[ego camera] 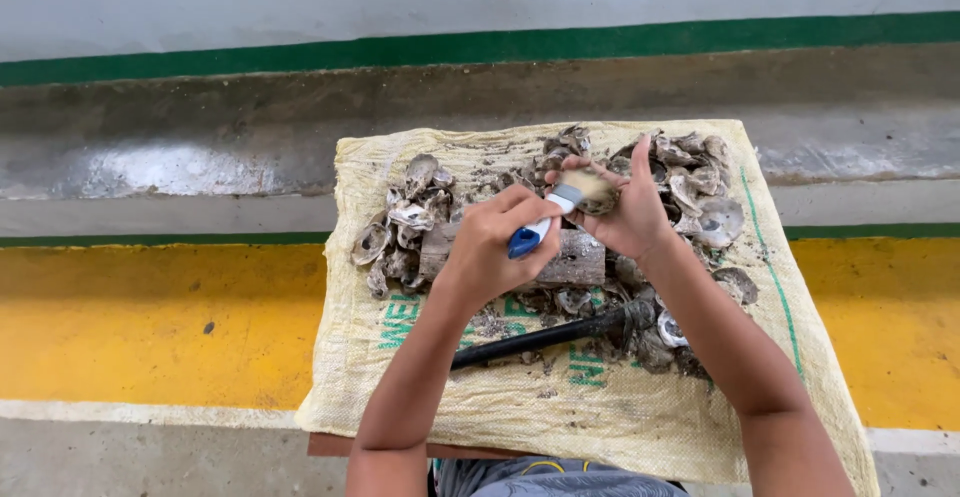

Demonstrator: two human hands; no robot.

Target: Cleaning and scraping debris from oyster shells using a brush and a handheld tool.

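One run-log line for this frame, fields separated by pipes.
left hand: grips blue-handled knife | right hand: holds oyster shell | under: wood block, woven sack | near: shell pile, black bar

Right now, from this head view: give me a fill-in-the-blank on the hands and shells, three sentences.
1. The left hand grips a tool with a ____ handle.
2. The right hand holds a single ____.
3. The shell pile lies on a yellowish woven ____.

Missing words: blue; shell; sack
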